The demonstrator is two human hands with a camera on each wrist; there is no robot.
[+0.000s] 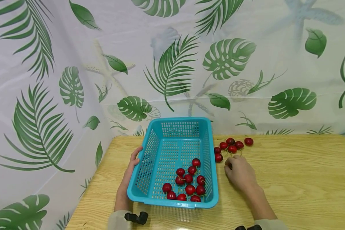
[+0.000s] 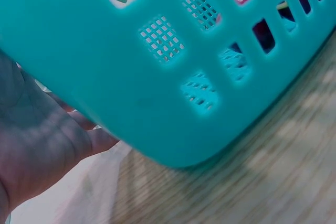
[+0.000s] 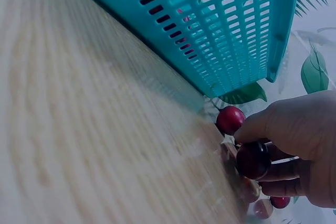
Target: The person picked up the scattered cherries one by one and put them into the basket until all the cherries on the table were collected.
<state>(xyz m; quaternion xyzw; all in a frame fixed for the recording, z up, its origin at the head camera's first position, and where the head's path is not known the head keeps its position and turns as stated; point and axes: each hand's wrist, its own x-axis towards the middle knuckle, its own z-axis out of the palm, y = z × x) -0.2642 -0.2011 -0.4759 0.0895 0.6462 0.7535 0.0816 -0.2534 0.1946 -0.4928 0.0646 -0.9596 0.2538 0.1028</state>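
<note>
Two hands were in view. At far left, the left hand [image 1: 131, 166] rested against the outside of the blue basket [image 1: 214, 172], fingers fairly straight along its wall; part of them was hidden, and no pinch was seen. Basket stood at mid-worktop. About twelve basket cherries [image 1: 188, 178] were counted inside, gathered toward the near end and mostly right of centre.

Just right of the basket, seven loose cherries [image 1: 232, 149] lay on the worktop [image 1: 302, 172], the nearest two close beside the basket wall. Beside them, the right hand [image 1: 241, 172] had its thumb and fingers closed around one dark cherry [image 3: 253, 160], clear in the right wrist view.

Progress (judged): cherries seemed to be going into the basket. More than half were in, one was held, seven were left outside; job unfinished.
</note>
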